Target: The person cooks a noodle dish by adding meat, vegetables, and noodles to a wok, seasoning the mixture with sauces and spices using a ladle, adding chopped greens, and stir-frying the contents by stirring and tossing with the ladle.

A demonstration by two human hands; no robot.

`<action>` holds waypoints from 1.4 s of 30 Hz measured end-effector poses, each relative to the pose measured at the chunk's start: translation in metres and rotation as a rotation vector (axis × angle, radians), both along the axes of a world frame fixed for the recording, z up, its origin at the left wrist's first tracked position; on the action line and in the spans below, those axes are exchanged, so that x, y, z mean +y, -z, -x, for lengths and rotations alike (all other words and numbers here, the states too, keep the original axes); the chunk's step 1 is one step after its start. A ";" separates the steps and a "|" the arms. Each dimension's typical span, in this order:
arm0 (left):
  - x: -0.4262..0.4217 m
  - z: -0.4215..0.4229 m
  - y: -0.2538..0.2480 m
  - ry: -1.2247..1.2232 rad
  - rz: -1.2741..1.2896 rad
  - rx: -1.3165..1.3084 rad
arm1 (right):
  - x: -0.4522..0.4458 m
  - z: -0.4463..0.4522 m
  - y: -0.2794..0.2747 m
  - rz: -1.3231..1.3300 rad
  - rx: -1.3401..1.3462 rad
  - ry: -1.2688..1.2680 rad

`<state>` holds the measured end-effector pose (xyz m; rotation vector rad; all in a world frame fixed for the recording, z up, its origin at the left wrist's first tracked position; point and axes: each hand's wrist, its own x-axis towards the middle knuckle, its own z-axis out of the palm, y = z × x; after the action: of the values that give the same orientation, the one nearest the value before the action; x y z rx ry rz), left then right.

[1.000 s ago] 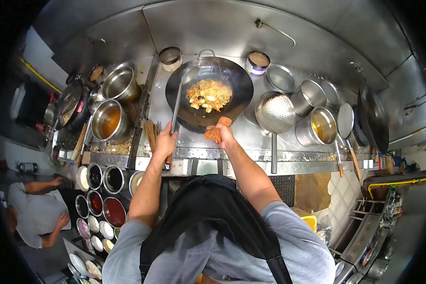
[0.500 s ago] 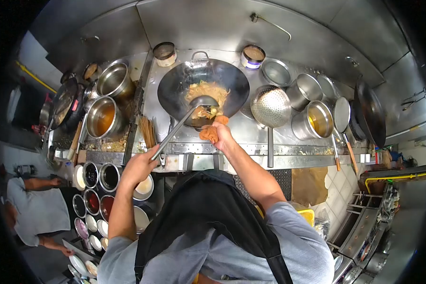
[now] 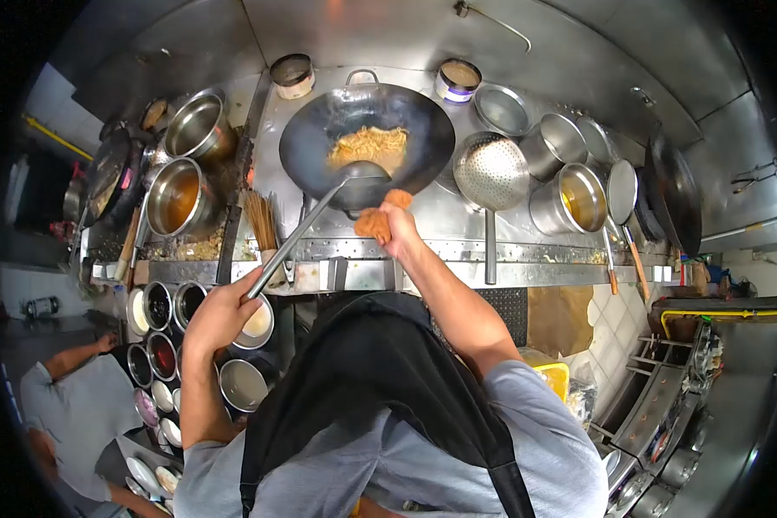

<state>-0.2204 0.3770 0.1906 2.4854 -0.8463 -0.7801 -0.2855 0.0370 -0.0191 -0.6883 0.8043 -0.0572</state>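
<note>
A dark wok (image 3: 302,142) holds noodles (image 3: 369,147) in its middle. My left hand (image 3: 220,315), at the lower left of the wok, is wrapped round the long handle of a metal ladle (image 3: 302,226). The ladle's bowl hangs over the near part of the wok, just below the noodles. At the wok's near rim, my right hand (image 3: 399,226) grips an orange cloth (image 3: 373,224). The near handle of the wok is hidden by the cloth and fingers.
A perforated strainer (image 3: 491,173) lies right of the wok, with metal pots (image 3: 568,203) beyond it. Left are a brush (image 3: 259,220) and a pot of brown liquid (image 3: 174,203). Sauce containers (image 3: 243,384) stand at lower left, near another person (image 3: 82,397).
The ladle has swung from beside the wok to over its near part. My left hand has moved left and down. The noodles have shifted and bunched. The other person has moved.
</note>
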 end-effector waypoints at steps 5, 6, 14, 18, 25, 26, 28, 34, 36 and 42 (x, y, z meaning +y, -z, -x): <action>-0.032 0.007 0.077 -0.027 0.086 -0.155 | 0.033 0.056 0.003 0.068 -0.072 -0.051; -0.033 0.012 0.082 -0.049 0.133 -0.151 | 0.043 0.080 0.017 -0.048 -0.121 -0.076; -0.026 0.006 0.025 -0.066 0.031 -0.022 | 0.014 0.030 -0.018 0.029 -0.003 -0.008; -0.030 -0.015 0.022 -0.099 0.038 0.075 | -0.014 -0.006 0.005 0.011 -0.001 -0.066; -0.089 -0.076 0.081 -0.215 0.263 0.110 | -0.025 -0.028 0.023 0.034 -0.018 -0.039; -0.106 -0.085 0.097 -0.243 0.306 0.105 | -0.025 -0.029 0.027 0.036 -0.012 -0.043; -0.140 -0.104 0.142 -0.285 0.410 0.006 | -0.026 -0.031 0.030 0.046 -0.001 -0.048; -0.174 -0.113 0.187 -0.258 0.315 0.265 | -0.031 -0.033 0.033 -0.006 0.020 -0.092; -0.147 -0.118 0.188 -0.051 0.317 0.055 | -0.030 -0.035 0.038 0.043 0.035 -0.091; -0.068 -0.092 0.074 0.231 -0.012 -0.436 | -0.041 -0.034 0.058 0.032 0.022 -0.129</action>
<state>-0.1280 0.3088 0.1162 2.6415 -1.2973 -0.3073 -0.2511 -0.0036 -0.0775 -0.7712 0.7799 0.0542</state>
